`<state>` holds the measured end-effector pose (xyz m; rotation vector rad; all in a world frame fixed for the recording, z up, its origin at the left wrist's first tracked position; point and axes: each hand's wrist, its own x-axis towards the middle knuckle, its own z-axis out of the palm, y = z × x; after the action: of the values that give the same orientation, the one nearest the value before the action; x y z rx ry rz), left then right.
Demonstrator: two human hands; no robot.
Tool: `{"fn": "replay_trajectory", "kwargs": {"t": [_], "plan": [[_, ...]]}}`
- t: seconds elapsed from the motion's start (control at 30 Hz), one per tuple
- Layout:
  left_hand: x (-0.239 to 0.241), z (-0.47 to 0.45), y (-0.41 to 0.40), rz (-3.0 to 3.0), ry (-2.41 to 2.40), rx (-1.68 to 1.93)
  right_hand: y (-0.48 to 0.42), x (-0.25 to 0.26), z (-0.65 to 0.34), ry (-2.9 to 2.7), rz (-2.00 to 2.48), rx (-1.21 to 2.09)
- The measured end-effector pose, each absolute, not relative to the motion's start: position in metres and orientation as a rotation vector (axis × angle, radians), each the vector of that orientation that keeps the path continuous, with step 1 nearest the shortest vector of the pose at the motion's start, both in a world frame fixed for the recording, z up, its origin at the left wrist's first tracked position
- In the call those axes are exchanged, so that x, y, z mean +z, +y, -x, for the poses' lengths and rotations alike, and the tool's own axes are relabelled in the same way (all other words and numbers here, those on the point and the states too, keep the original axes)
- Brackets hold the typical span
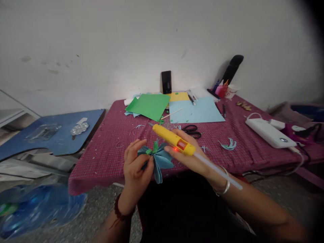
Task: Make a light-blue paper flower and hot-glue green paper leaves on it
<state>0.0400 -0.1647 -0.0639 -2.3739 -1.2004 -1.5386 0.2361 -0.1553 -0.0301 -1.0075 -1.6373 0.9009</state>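
Near the table's front edge my left hand point(138, 165) pinches a blue paper flower point(163, 160) with its thumb and fingers. Small green paper pieces point(155, 147) stick up at the flower's centre. My right hand point(188, 153) is closed around a yellow glue gun point(169, 135), whose red light glows near the thumb. A long translucent glue stick point(217, 170) runs out of the gun's back end above my wrist. The gun's nozzle point(151, 124) points up and left, above and apart from the flower. My right fingers partly hide behind the gun.
On the checked tablecloth point(101, 152) lie green paper point(152, 105), light blue paper point(194, 111), black scissors point(191, 131) and fringed scraps point(229, 144). A phone point(166, 82) leans on the wall. A white power bank point(270, 133) with cables lies right; a blue board point(55, 131) is left.
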Motion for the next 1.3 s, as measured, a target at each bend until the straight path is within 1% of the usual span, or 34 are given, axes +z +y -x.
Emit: {"fn": "replay_trajectory", "kwargs": {"t": [0.1, 0.23, 0.37, 0.43, 0.53, 0.67, 0.8, 1.0, 1.17, 1.3], "plan": [[-0.068, -0.037, -0.162, 2.243, -1.302, -1.64, -0.159, -0.043, -0.24, -1.538, 1.005, 0.93], [-0.075, -0.037, -0.158, 2.183, -1.378, -1.667, -0.166, -0.065, -0.234, -1.517, 0.947, 1.025], [-0.083, -0.035, -0.156, 2.198, -1.451, -1.787, -0.165, -0.08, -0.223, -1.511, 1.001, 0.942], [-0.085, -0.031, -0.156, 2.216, -1.387, -1.836, -0.163, -0.082, -0.219, -1.49, 1.053, 0.908], [-0.083, -0.023, -0.159, 2.295, -1.273, -1.756, -0.163, -0.081, -0.217, -1.462, 1.072, 0.9], [-0.074, -0.018, -0.166, 2.427, -1.3, -1.655, -0.166, -0.081, -0.216, -1.46, 1.054, 0.917], [-0.07, -0.023, -0.167, 2.358, -1.303, -1.567, -0.168, -0.08, -0.214, -1.46, 1.077, 0.923], [-0.073, -0.029, -0.159, 2.23, -1.365, -1.527, -0.169, -0.081, -0.213, -1.496, 1.011, 0.896], [-0.069, -0.035, -0.156, 2.245, -1.35, -1.511, -0.169, -0.086, -0.214, -1.535, 0.911, 0.926], [-0.066, -0.039, -0.156, 2.27, -1.339, -1.509, -0.172, -0.086, -0.215, -1.532, 0.923, 0.936]]}}
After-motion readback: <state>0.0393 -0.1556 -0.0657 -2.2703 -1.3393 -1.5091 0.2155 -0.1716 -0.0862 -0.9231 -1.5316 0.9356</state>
